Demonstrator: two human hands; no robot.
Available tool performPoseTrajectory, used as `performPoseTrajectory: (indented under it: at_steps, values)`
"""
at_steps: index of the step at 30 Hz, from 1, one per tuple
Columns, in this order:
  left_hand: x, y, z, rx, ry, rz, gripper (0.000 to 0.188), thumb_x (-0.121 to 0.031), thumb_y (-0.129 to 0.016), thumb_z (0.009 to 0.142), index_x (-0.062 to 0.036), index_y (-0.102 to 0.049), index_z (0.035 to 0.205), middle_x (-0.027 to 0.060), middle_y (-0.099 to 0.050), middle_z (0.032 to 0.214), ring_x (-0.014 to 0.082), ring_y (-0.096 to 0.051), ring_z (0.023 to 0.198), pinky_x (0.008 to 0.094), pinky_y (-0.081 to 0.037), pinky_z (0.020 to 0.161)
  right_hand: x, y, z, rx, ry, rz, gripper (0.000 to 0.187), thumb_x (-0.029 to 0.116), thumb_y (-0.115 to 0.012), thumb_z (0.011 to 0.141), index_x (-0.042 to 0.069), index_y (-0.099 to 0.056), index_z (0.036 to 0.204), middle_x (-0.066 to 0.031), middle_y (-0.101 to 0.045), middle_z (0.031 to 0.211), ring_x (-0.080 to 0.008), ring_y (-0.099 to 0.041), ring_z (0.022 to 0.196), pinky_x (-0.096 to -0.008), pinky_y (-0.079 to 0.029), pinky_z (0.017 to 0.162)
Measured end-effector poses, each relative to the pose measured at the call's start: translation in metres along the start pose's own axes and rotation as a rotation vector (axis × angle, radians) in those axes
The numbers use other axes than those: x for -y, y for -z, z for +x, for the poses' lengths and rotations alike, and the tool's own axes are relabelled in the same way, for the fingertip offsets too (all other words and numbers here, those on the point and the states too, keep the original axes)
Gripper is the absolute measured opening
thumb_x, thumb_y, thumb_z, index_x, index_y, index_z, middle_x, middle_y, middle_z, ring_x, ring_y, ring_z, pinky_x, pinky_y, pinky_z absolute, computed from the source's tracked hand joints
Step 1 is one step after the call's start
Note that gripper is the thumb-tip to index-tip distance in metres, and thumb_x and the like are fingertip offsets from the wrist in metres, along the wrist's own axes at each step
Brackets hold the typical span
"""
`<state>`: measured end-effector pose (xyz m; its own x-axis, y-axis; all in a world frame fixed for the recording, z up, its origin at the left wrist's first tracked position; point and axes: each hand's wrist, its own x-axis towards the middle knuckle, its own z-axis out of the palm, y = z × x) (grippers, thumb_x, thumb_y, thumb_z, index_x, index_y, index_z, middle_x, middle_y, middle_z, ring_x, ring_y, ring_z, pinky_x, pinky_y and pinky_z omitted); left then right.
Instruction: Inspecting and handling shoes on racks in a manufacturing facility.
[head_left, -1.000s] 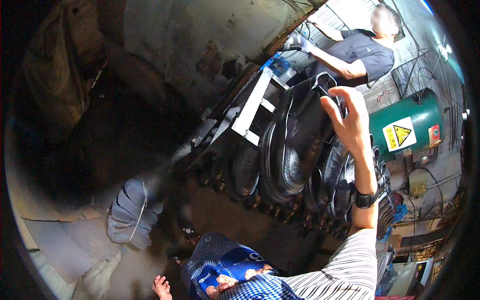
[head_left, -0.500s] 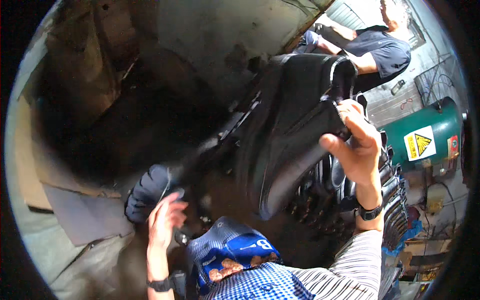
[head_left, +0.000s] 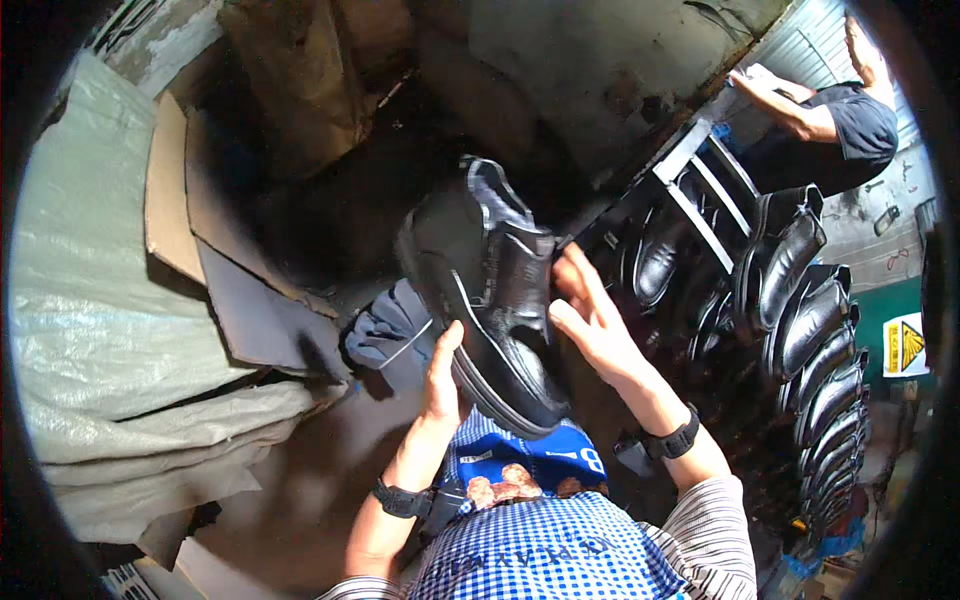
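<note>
A black leather shoe (head_left: pixel 500 310) is held up in front of me, tilted, with its toe low and its ankle opening at the top. Along the sole at its left side is my left hand (head_left: pixel 441 378), thumb against the edge and most fingers hidden behind. My right hand (head_left: pixel 597 325) is at the shoe's right side, its thumb and fingertips against the upper near the opening. Beneath the toe is my blue checked apron (head_left: pixel 550 550).
Rows of black shoes (head_left: pixel 825 350) stand at the right beside a metal frame (head_left: pixel 710 190). Another person (head_left: pixel 850 120) is at the far right, near a green machine (head_left: pixel 920 300). Cardboard (head_left: pixel 240 270), pale sheeting (head_left: pixel 120 330) and a dark cloth bundle (head_left: pixel 390 335) lie left.
The shoe has turned and come lower, toe toward me. My left hand has moved from beside the cloth bundle to the sole. My view has swung right.
</note>
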<state>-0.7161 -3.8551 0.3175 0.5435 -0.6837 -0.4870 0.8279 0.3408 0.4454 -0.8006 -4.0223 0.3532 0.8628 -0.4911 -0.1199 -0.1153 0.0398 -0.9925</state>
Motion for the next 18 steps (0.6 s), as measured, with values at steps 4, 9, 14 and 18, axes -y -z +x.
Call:
performPoseTrajectory:
  at_steps: [4, 9, 14, 18]
  values:
    - [-0.004, 0.031, -0.008, -0.051, -0.052, 0.043, 0.051, -0.045, -0.045, 0.083, -0.0042, -0.048, 0.114, 0.0108, -0.055, 0.109, 0.0225, -0.053, 0.097, 0.0348, -0.042, 0.087, -0.012, -0.016, 0.003, 0.451, -0.427, 0.35, 0.066, 0.034, -0.055, 0.084, 0.008, -0.022, 0.135, -0.009, -0.04, 0.128, -0.018, -0.04, 0.115, -0.0321, -0.033, 0.096]
    - [0.016, 0.051, -0.002, -0.127, -0.252, 0.145, 0.053, -0.041, -0.044, 0.086, -0.0045, -0.04, 0.124, 0.01, -0.046, 0.123, 0.0227, -0.043, 0.111, 0.0347, -0.034, 0.095, -0.049, -0.024, 0.013, 0.558, -0.484, 0.562, 0.058, 0.024, -0.066, 0.076, 0.004, -0.041, 0.125, -0.0066, -0.051, 0.118, -0.0144, -0.049, 0.105, -0.03, -0.039, 0.092]
    - [-0.02, 0.027, -0.014, -0.265, -1.202, 0.84, 0.072, -0.02, -0.063, 0.077, -0.0012, -0.022, 0.134, 0.0128, -0.02, 0.14, 0.028, -0.015, 0.13, 0.0396, -0.012, 0.106, -0.046, -0.018, 0.021, 0.467, -0.347, 0.396, 0.05, 0.017, -0.071, 0.07, 0.002, -0.051, 0.114, -0.0058, -0.058, 0.106, -0.0137, -0.054, 0.092, -0.0282, -0.043, 0.085]
    - [-0.095, -0.006, -0.059, -0.202, -1.092, 2.231, 0.096, -0.034, -0.068, 0.069, -0.0094, -0.006, 0.137, 0.008, -0.005, 0.144, 0.0323, -0.007, 0.132, 0.0431, -0.009, 0.106, -0.032, -0.007, 0.037, 0.587, -0.296, 0.245, 0.05, 0.014, -0.07, 0.07, 0.003, -0.051, 0.116, -0.0072, -0.058, 0.107, -0.0151, -0.055, 0.095, -0.0292, -0.043, 0.086]
